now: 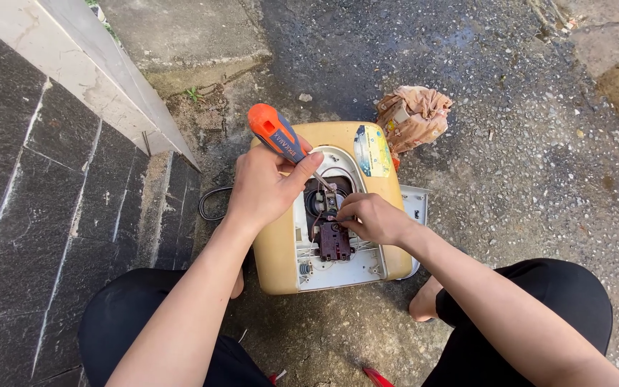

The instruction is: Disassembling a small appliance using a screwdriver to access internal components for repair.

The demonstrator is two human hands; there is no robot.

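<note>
Black-clad knees fill the lower corners of the frame, with two bare forearms reaching up from them toward the centre. Just above, a yellow appliance is laid on the gravelly ground, its white inner panel exposed and a dark opening seen in the middle. The left hand is wrapped in a closed grip around the orange-and-blue handle of a screwdriver — the metal shaft slants down to the right, and its tip is set at a small part inside the opening. The right hand is held just right of centre, its fingers pressed together in a pinch on thin wiring beside a dark brown component that sits on the white panel. A white cover plate is seen touching the appliance's right edge, partly hidden by it. A crumpled brown paper bag lies above it, near the upper centre. A black cable loop is visible left of the appliance, beside the dark tiled wall that fills the left side.
</note>
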